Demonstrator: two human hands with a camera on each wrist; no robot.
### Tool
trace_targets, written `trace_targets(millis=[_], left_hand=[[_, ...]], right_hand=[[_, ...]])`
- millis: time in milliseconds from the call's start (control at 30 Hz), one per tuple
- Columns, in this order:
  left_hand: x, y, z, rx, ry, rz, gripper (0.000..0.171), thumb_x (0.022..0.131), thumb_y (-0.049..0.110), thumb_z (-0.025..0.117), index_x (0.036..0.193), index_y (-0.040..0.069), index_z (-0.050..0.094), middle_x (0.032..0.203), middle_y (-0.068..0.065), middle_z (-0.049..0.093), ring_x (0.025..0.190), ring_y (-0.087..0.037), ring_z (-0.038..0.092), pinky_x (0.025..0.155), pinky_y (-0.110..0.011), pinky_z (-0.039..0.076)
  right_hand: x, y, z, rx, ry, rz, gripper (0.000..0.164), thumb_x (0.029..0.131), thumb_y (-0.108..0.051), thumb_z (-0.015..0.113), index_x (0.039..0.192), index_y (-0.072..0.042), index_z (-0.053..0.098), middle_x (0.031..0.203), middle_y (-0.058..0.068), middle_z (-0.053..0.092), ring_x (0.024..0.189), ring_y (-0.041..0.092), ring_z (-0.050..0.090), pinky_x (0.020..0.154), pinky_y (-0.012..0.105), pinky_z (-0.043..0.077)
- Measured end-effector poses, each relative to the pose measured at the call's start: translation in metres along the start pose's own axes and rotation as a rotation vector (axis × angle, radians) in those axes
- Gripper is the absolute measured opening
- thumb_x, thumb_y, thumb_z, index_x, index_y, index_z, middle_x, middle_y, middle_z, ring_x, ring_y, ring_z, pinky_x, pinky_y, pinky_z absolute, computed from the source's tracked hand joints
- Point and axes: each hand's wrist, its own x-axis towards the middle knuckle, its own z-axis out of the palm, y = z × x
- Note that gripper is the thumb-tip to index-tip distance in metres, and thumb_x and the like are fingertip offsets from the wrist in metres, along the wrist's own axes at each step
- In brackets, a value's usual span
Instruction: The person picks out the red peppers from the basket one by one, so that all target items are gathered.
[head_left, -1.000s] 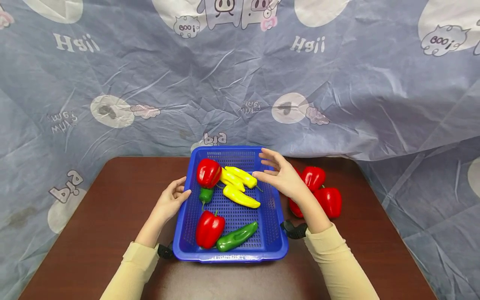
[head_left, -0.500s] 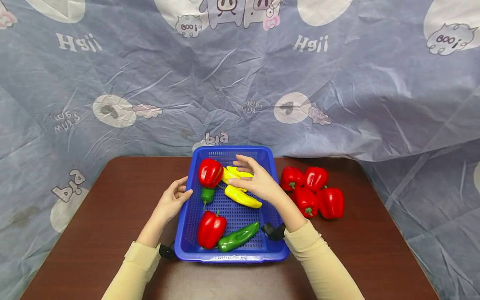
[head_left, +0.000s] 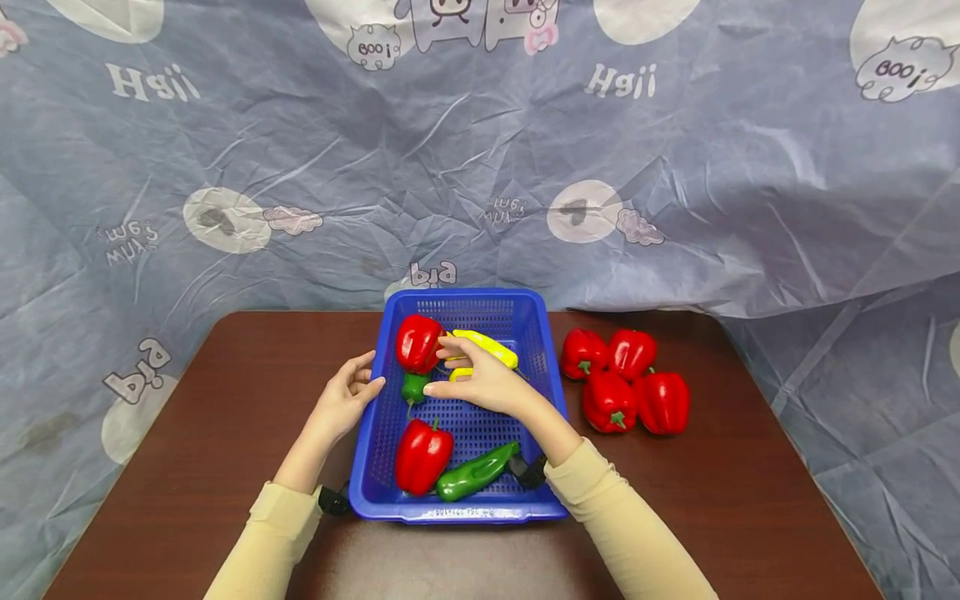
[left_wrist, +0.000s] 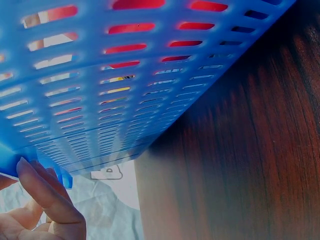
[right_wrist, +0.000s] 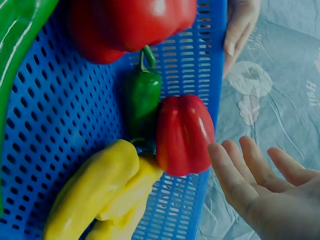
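A blue perforated basket (head_left: 465, 511) sits on the table with several peppers in it. My left hand (head_left: 342, 398) grips its left rim; the left wrist view has curled fingers (left_wrist: 47, 200) at that rim. Over the basket's middle hovers my right hand (head_left: 487, 382), fingers spread and holding nothing. Its fingertips are near a red bell pepper (head_left: 417, 343) at the far left, beside a green pepper (head_left: 414, 388). Yellow peppers (head_left: 491, 346) lie partly hidden beneath the hand. Nearer the front are another red bell pepper (head_left: 423, 457) and a long green pepper (head_left: 477, 472).
Several red bell peppers (head_left: 611, 402) form a cluster on the brown table (head_left: 720, 500), right of the basket. A grey printed cloth (head_left: 465, 167) hangs behind the table's far edge.
My right hand has moved left and toward me, from the basket's right rim across the yellow peppers. The red cluster at right is uncovered now. My left hand has stayed at the rim.
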Motion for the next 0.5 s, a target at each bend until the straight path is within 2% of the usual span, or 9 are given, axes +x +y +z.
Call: trace_targets(millis=[300, 500], left_hand=[[0.000, 0.001, 0.000, -0.004, -0.004, -0.004, 0.056, 0.099, 0.009, 0.059, 0.149, -0.002, 0.036, 0.110, -0.021, 0.058, 0.077, -0.005, 0.059, 0.067, -0.019, 0.052], [0.000, 0.001, -0.001, -0.007, -0.008, -0.003, 0.056, 0.098, 0.009, 0.059, 0.149, -0.002, 0.036, 0.111, -0.021, 0.057, 0.079, -0.006, 0.060, 0.068, -0.019, 0.053]], right_hand=[[0.005, 0.008, 0.008, -0.085, -0.123, 0.091, 0.078, 0.086, -0.035, 0.074, 0.149, -0.007, 0.037, 0.148, 0.017, 0.046, 0.135, 0.037, 0.047, 0.106, 0.046, 0.046], [0.010, 0.012, 0.015, -0.133, -0.212, 0.145, 0.079, 0.086, -0.037, 0.073, 0.149, -0.006, 0.036, 0.147, 0.017, 0.046, 0.133, 0.037, 0.049, 0.105, 0.046, 0.046]])
